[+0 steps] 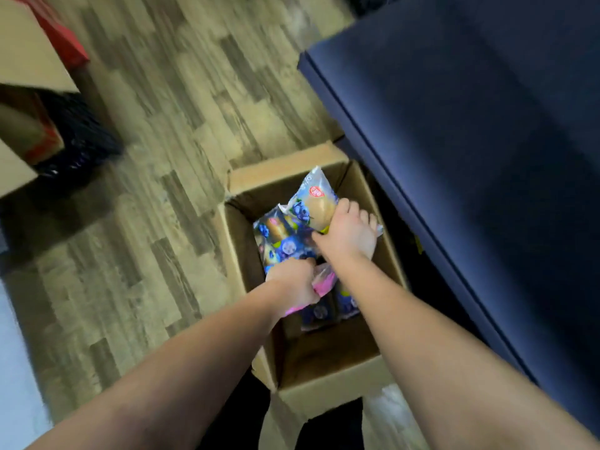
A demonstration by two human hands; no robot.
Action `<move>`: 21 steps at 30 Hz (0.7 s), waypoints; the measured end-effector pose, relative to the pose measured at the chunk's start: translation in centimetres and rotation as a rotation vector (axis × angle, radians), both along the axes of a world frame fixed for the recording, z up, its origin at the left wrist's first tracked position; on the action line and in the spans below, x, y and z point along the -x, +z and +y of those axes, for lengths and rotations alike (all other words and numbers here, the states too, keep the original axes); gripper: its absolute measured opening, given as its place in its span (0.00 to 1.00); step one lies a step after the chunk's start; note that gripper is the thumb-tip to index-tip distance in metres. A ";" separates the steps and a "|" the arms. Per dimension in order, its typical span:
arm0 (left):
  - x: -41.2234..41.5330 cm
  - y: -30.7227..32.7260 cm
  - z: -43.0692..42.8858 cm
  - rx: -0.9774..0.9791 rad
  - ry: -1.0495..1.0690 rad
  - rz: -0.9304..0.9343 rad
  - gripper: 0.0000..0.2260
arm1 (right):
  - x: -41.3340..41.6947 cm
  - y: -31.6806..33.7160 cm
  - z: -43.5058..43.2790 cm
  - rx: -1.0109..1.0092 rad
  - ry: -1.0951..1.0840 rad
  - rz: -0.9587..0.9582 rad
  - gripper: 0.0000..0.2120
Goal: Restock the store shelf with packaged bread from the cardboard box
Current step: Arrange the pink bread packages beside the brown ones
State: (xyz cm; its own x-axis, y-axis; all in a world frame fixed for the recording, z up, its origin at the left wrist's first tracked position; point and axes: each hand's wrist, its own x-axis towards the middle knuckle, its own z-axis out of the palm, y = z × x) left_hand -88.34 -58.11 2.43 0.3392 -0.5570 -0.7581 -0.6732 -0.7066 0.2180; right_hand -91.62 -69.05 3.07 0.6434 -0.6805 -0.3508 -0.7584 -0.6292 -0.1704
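Nearest us, both forearms reach down from 6 o'clock into the open cardboard box [331,394], which sits on the floor [156,157] just below frame centre. The near half of the box shows bare cardboard inside.

The left hand [293,280] is at mid-box, fingers curled round a pink packet [324,277]. It's a firm-looking grip, tho we can't tell how much of the pack it has.

A bit further in, the right hand [349,235] is clamped on the low end of a blue bread packet [316,199], which stands tilted w/ its top toward 12 o'clock, above the far wall. More blue packets [276,235] lie jumbled at 9 o'clock of that hand, and a couple more sit under the pink one.

So the bread is all in or just over the box, none shelved yet as far as we see.

At 2–3 o'clock a dark blue unit [470,125] runs right beside the box. We can't tell if it's the shelf. Far off at 10 o'clock are other cartons [26,43] and a black basket [81,141].

Risks, in our judgement:
- The film looks slick, and a one-end pinch on the blue pack could let it slide out or swing on the lift.
- Squeezing harder would crush soft bread.
- W/ both hands loaded, a pack may catch the far flap or the blue unit's edge.
- The frame is blurred, so aim may be off.
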 end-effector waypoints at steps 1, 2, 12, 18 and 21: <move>-0.7 2.3 -0.1 0.013 -0.006 -0.026 0.19 | -0.7 2.5 0.2 0.005 -0.028 -0.032 0.34; -1.4 4.6 -0.1 0.019 -0.008 -0.050 0.19 | -1.4 5.1 0.3 0.015 -0.031 -0.066 0.34; -8.0 26.8 -0.9 0.273 -0.059 -0.380 0.21 | -7.3 30.7 -2.0 0.337 0.011 -0.387 0.37; -10.4 38.3 -2.3 0.490 -0.011 -0.516 0.18 | -5.0 40.7 -4.0 0.515 -0.081 -0.486 0.35; -10.0 41.5 -3.3 0.589 -0.009 -0.543 0.16 | -2.0 43.7 -5.8 0.564 -0.125 -0.443 0.34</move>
